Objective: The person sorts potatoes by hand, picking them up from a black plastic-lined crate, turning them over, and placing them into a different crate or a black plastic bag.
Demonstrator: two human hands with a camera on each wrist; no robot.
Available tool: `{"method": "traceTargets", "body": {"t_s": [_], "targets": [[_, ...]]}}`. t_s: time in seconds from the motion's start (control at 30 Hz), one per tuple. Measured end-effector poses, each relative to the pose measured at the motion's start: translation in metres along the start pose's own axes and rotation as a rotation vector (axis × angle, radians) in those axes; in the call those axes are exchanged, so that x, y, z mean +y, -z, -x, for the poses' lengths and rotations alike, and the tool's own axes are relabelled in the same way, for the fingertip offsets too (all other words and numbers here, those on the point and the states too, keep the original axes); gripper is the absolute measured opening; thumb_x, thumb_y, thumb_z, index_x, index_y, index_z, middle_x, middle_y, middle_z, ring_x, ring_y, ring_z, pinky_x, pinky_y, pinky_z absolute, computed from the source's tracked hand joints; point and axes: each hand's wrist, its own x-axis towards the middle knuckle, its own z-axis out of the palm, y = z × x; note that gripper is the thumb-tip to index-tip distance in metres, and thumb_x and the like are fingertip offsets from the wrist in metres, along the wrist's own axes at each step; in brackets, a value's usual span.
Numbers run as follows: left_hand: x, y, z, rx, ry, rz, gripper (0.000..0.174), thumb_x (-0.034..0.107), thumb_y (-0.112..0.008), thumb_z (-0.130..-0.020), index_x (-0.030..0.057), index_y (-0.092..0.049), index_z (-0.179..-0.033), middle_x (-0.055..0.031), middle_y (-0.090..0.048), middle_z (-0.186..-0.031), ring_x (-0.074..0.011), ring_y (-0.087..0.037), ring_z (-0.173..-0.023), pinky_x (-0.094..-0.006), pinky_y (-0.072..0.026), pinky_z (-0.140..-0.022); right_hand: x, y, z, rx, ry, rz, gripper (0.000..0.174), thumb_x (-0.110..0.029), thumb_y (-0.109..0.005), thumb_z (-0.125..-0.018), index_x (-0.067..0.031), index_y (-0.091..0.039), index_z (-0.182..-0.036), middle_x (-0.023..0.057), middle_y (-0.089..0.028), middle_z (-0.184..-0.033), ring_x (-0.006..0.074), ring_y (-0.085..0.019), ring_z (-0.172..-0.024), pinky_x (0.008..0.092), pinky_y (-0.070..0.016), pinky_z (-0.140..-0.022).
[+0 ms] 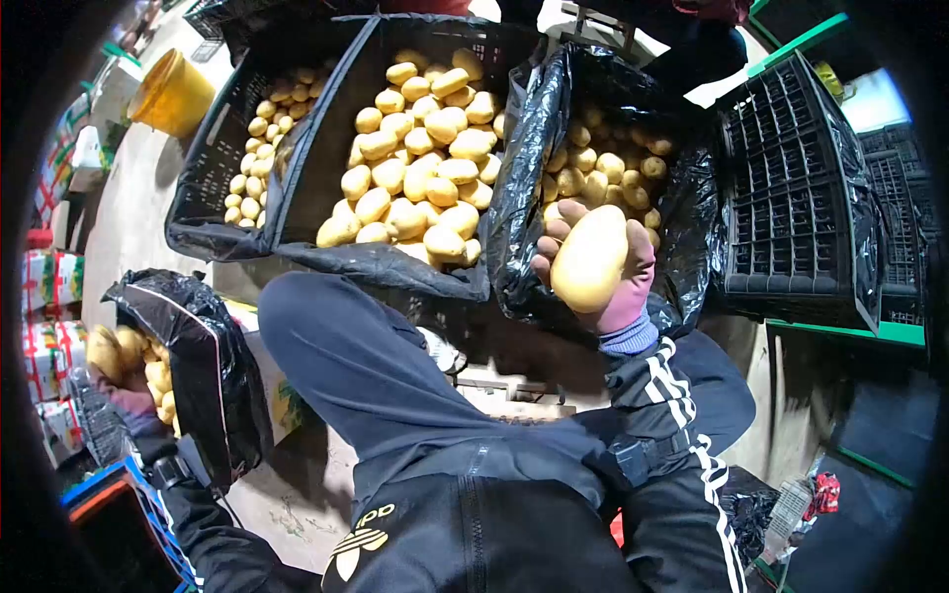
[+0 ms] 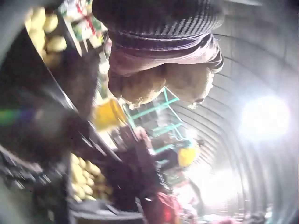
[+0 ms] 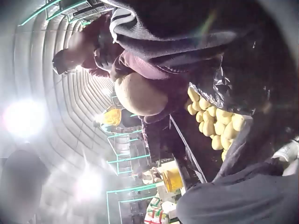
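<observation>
Potato (image 1: 588, 259) at two o'clock, right hand (image 1: 629, 296) curling round; left hand (image 1: 129, 400) clasps potatoes (image 1: 104, 351) at nine. Probably firm, bruisable: wrap fingers mid-girth.

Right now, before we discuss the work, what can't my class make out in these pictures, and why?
- Right hand, mid-palm: head view, hidden by the large potato.
- Bottom of the middle crate: head view, covered by piled potatoes.
- Any wording on the boxes: head view, too small.
- Roof beside the light: right wrist view, glare.
</observation>
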Motion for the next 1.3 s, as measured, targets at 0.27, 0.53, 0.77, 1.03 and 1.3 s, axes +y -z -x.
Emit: {"method": "traceTargets", "body": {"t_s": [0.27, 0.53, 0.77, 1.03, 1.3], "targets": [[-0.096, 0.207, -0.099, -0.405, 0.008, -1.040, 0.033, 0.024, -0.054, -0.091, -0.0006, -0.058, -0.111, -0.0092, -0.061, -0.105, -0.0184, -0.056, -0.098, -0.0274, -0.0420, -0.087, 0.014, -0.012, 0.006, 0.136, 0.147, 0.158, 0.044, -0.026, -0.049, -0.087, 0.0026, -0.048, -0.120, 0.0215, -0.055, -0.115, 0.0359, -0.053, -0.108, 0.0536, -0.0354, -0.101], [-0.033, -0.217, 0.124, -1.042, -0.209, -0.490, 0.034, 0.012, -0.056, -0.088, 0.0004, -0.054, -0.119, -0.0101, -0.055, -0.120, -0.0155, -0.049, -0.113, -0.0268, -0.0375, -0.096, 0.019, 0.005, 0.019, 0.228, 0.240, 0.120, 0.032, -0.017, -0.052, -0.081, -0.0067, -0.056, -0.110, 0.0111, -0.058, -0.114, 0.0297, -0.054, -0.110, 0.0516, -0.0414, -0.095], [-0.115, -0.340, 0.284, -1.596, -0.453, -0.287, 0.085, 0.036, -0.072, -0.074, 0.0009, -0.027, -0.138, -0.0184, -0.043, -0.131, -0.0228, -0.042, -0.121, -0.0325, -0.0332, -0.101, 0.027, -0.039, 0.029, 0.138, 0.492, 0.556, 0.034, -0.021, -0.053, -0.089, -0.0089, -0.054, -0.120, 0.0126, -0.052, -0.124, 0.0286, -0.049, -0.116, 0.0483, -0.0430, -0.094], [-0.155, -0.363, 0.256, -1.347, 1.450, 0.542, 0.070, 0.065, -0.032, -0.086, 0.0108, -0.044, -0.129, -0.0191, -0.062, -0.098, -0.0242, -0.063, -0.072, -0.0317, -0.0501, -0.061, -0.066, 0.016, 0.030, 0.305, 0.235, 0.835, 0.043, -0.023, -0.038, -0.096, 0.0065, -0.041, -0.126, 0.0236, -0.047, -0.125, 0.0338, -0.047, -0.118, 0.0450, -0.0366, -0.103], [-0.175, -0.373, 0.230, -0.972, 1.422, 0.414, 0.078, 0.072, -0.039, -0.079, 0.0065, -0.054, -0.117, -0.0177, -0.063, -0.084, -0.0243, -0.058, -0.061, -0.0329, -0.0484, -0.058, -0.201, 0.199, 0.013, 0.750, -0.095, 1.779, 0.045, -0.025, -0.062, -0.083, 0.0024, -0.051, -0.118, 0.0105, -0.060, -0.098, 0.0138, -0.057, -0.082, 0.0255, -0.0454, -0.074]]}}
